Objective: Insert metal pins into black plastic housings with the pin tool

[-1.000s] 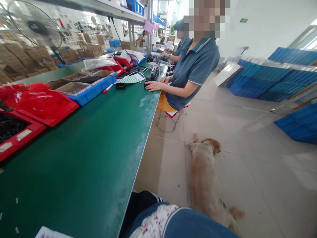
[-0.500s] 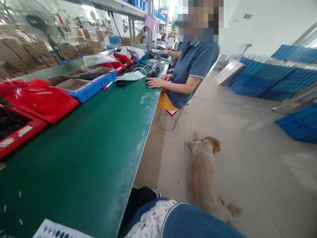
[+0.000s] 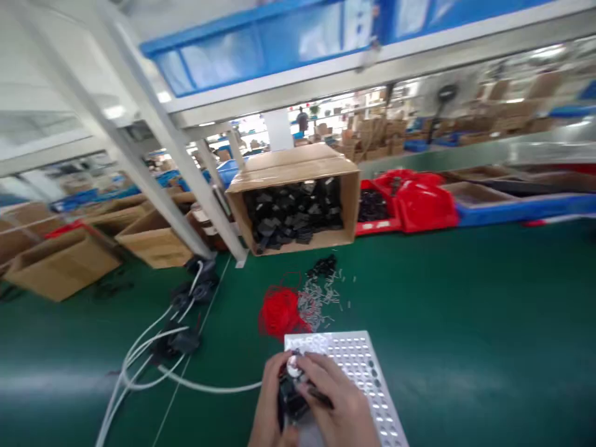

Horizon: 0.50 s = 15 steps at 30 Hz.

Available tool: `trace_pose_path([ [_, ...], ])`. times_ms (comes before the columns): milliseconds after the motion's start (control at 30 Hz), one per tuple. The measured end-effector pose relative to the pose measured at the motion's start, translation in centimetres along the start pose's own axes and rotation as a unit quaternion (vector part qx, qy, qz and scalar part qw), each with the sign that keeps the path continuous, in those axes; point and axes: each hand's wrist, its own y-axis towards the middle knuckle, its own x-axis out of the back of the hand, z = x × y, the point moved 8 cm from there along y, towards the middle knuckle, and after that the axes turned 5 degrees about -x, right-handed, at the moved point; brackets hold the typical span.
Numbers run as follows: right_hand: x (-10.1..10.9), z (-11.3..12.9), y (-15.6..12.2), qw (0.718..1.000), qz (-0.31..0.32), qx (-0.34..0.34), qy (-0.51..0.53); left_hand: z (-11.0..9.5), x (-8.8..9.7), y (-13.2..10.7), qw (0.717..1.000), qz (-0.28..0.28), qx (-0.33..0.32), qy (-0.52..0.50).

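Observation:
Low in the view, my left hand (image 3: 267, 400) is closed around a black housing (image 3: 292, 400) with a white cable (image 3: 218, 389) running off to the left. My right hand (image 3: 342, 403) is closed against the same housing from the other side, its fingers near a small round shiny piece (image 3: 293, 366) on top. A thin dark item (image 3: 321, 397) shows between the right fingers; blur hides what it is. Under the hands lies a white tray with rows of round holes (image 3: 372, 379). Beyond it are a red wire bundle (image 3: 279, 312), small light pieces (image 3: 314, 304) and small black parts (image 3: 325, 266).
A cardboard box of black parts (image 3: 350, 211) lies open toward me at the back. Red bins (image 3: 384, 226) and a blue bin (image 3: 493, 216) stand to its right. Cabled black units (image 3: 186, 340) lie left, near a metal post (image 3: 186, 167). A shelf (image 3: 298, 87) crosses above.
The view has swung from the right side, with a co-worker and a dog on the floor, to the bench in front. Both my hands and the black housing are now in view.

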Motion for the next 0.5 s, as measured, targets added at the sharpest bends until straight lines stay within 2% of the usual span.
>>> trace_pose_path([
  [33, -0.1, -0.1, 0.0, 0.999, 0.007, 0.037, -0.001, 0.3, -0.3, -0.1, 1.000, 0.016, 0.003, 0.007],
  [100, 0.4, 0.0, 0.4, 0.996, 0.032, 0.082, -0.007, 1.2, -0.3, -0.2, 0.999, 0.012, 0.027, 0.030],
  [167, 1.6, 0.2, 1.7, 0.995, 0.059, 0.078, -0.020, 1.8, -0.3, -0.2, 0.999, -0.004, 0.029, 0.030],
  [233, 3.4, 0.1, 4.6, 0.996, 0.059, 0.034, -0.053, 2.3, -0.6, -0.3, 1.000, 0.001, 0.009, 0.010],
  [300, 5.2, -0.3, 8.8, 0.991, 0.037, -0.003, -0.125, 2.8, -0.7, -0.4, 1.000, -0.004, -0.005, 0.005],
  [333, 5.5, -0.4, 11.2, 0.984, 0.038, 0.002, -0.175, 3.1, -0.7, -0.4, 1.000, -0.014, -0.004, 0.009],
  [400, 4.4, -0.7, 16.1, 0.963, 0.085, 0.028, -0.252, 3.6, -0.5, -0.6, 0.999, -0.036, 0.007, 0.022],
  [500, 1.0, -1.2, 22.1, 0.939, 0.166, 0.071, -0.294, 3.8, -0.3, -0.8, 0.997, -0.055, 0.031, 0.047],
])
